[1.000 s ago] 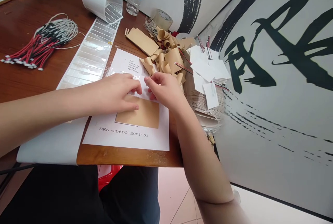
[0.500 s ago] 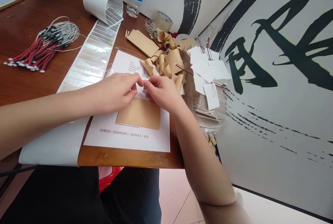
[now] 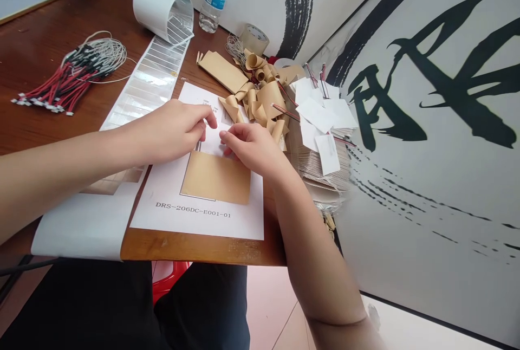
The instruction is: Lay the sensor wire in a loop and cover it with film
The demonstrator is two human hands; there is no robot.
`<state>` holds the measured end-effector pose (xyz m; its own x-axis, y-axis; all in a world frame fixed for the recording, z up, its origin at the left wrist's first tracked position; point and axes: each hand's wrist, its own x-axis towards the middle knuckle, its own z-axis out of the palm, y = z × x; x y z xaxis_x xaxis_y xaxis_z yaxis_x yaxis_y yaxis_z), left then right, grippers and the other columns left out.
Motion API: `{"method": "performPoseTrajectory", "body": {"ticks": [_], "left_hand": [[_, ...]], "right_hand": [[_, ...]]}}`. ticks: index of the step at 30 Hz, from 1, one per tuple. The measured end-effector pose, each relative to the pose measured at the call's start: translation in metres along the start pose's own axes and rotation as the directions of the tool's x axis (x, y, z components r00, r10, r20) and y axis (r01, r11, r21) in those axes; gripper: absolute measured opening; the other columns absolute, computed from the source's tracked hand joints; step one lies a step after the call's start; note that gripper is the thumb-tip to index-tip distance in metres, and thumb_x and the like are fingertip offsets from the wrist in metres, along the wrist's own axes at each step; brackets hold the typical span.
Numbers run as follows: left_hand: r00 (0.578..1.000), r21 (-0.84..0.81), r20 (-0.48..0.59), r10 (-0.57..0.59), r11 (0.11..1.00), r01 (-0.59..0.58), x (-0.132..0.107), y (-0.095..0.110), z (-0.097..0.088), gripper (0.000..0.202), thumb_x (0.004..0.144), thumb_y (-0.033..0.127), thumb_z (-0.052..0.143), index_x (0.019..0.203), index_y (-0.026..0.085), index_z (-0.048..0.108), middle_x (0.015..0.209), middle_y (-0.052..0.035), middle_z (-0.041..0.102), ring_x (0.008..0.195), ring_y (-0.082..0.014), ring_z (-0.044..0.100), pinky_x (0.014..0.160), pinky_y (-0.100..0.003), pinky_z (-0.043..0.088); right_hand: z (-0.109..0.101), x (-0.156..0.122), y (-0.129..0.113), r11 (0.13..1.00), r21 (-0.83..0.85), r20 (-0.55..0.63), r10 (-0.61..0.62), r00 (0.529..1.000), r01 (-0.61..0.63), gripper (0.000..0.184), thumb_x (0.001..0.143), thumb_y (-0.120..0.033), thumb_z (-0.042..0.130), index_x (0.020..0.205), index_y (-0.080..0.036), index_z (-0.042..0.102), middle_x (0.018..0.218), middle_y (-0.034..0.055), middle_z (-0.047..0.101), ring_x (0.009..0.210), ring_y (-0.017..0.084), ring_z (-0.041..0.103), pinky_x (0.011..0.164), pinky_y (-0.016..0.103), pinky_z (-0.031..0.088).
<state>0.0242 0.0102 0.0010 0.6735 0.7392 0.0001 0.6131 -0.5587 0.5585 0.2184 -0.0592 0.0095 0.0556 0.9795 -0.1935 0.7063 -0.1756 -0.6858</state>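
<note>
Centrally on the brown wooden surface (image 3: 195, 250), a white printed sheet (image 3: 195, 214) lettered DRS-206DC-E001-01 carries a flat tan kraft-paper rectangle (image 3: 216, 177). Just above it, the left hand (image 3: 170, 130) and the right hand (image 3: 254, 147) curl partly closed, their fingers close together around a small white paper piece (image 3: 211, 141); whether either hand has hold of it, I cannot tell. Beyond them lie a heap of curled tan kraft-paper strips (image 3: 260, 90) and a stack of white paper tags with red wires (image 3: 320, 117). Further left sit a bundle of red-and-black wires (image 3: 69, 82) and a long glossy silver label strip (image 3: 146, 82) running from a white roll (image 3: 160, 11).
</note>
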Motion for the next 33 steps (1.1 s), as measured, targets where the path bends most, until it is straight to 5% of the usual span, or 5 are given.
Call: {"method": "performPoseTrajectory", "body": {"ticks": [11,19,33], "left_hand": [[0.995,0.105,-0.098,0.036,0.994,-0.026,0.004,-0.004,-0.006,0.045,0.094,0.022,0.035,0.122,0.017,0.070,0.124,-0.0086,0.074,0.119,-0.0263,0.066,0.105,-0.039,0.050],[0.999,0.085,-0.040,0.021,0.996,-0.017,0.005,-0.013,-0.003,0.044,0.094,0.021,0.037,0.127,0.016,0.067,0.132,-0.0106,0.073,0.125,-0.0256,0.065,0.108,-0.040,0.050],[0.990,0.091,-0.026,0.141,0.986,-0.139,0.004,-0.016,0.000,0.044,0.097,0.026,0.038,0.131,0.014,0.065,0.136,-0.0146,0.067,0.131,-0.0277,0.060,0.114,-0.042,0.045]], "right_hand": [[0.004,0.001,-0.003,0.997,0.059,0.050,0.049,0.998,-0.052,0.036,0.095,-0.049,0.059,0.079,-0.018,0.072,0.079,0.0052,0.075,0.075,0.017,0.063,0.068,0.030,0.044],[0.004,-0.006,-0.009,0.998,-0.002,0.069,0.068,0.995,-0.068,0.036,0.092,-0.053,0.060,0.080,-0.020,0.069,0.088,0.0038,0.072,0.076,0.017,0.058,0.066,0.030,0.037],[-0.006,0.000,0.003,0.975,0.148,0.203,0.135,0.970,-0.167,0.040,0.091,-0.059,0.065,0.086,-0.020,0.071,0.095,0.0047,0.074,0.084,0.017,0.060,0.075,0.030,0.040]]}}
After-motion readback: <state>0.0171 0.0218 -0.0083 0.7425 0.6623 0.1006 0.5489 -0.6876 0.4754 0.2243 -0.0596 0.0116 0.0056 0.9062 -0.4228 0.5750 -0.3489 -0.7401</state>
